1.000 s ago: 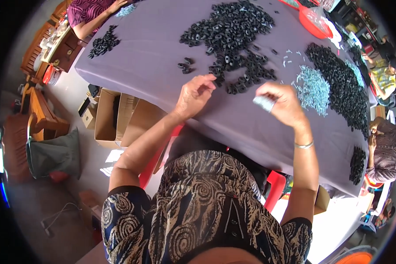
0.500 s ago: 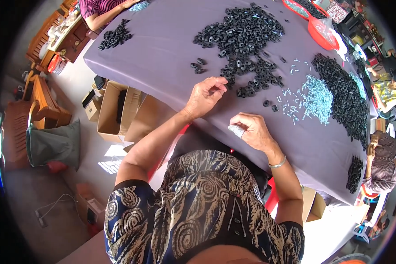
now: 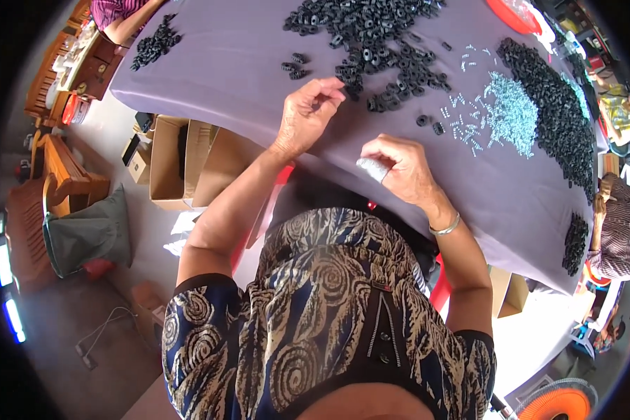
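Observation:
My left hand (image 3: 306, 117) is over the near edge of a big heap of small black ring-like parts (image 3: 371, 35). Its thumb and forefinger are closed together; whatever they pinch is too small to make out. To its right and nearer my body, my right hand (image 3: 402, 171) hovers by the table edge with its fingers curled in. A silvery-white wrap (image 3: 373, 168) covers its thumb, and anything within the fingers is hidden. Two loose black parts (image 3: 430, 124) lie beyond the right hand. Further right is a pile of small shiny metal springs (image 3: 511, 112), with several strewn beside it.
A purple-grey cloth covers the table (image 3: 217, 70). Another black pile (image 3: 553, 119) lies along the right, with a smaller one (image 3: 575, 245) nearer. Open cardboard boxes (image 3: 171, 164) stand on the floor at left. Other people sit at the far left and right. An orange fan (image 3: 556, 406) shows at lower right.
The whole view has shifted, so the table and piles sit higher in the picture and the fan shows more. Both hands keep nearly the same pose and place over the table.

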The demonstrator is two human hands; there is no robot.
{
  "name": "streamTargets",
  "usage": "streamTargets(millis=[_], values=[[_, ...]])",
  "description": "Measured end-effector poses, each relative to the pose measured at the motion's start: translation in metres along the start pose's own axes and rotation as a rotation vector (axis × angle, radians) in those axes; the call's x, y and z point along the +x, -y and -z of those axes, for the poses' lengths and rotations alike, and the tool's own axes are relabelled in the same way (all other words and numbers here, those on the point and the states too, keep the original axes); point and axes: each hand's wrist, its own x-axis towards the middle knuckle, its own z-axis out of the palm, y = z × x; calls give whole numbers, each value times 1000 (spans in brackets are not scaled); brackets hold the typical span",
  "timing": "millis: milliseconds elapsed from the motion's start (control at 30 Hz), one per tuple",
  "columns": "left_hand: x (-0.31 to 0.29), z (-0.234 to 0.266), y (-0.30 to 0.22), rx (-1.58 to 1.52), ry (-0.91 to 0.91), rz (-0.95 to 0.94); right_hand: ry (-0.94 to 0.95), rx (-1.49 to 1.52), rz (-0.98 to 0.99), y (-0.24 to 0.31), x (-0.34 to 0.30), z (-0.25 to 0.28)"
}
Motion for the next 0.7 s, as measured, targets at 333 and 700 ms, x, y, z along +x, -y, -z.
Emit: streamTargets(millis=[333, 700], values=[[-8, 0, -9, -234, -172, 6, -73, 237, -73, 4, -18, 27], [-18, 2, -26, 97, 204, -84, -573, 589, -161, -8, -26, 127]])
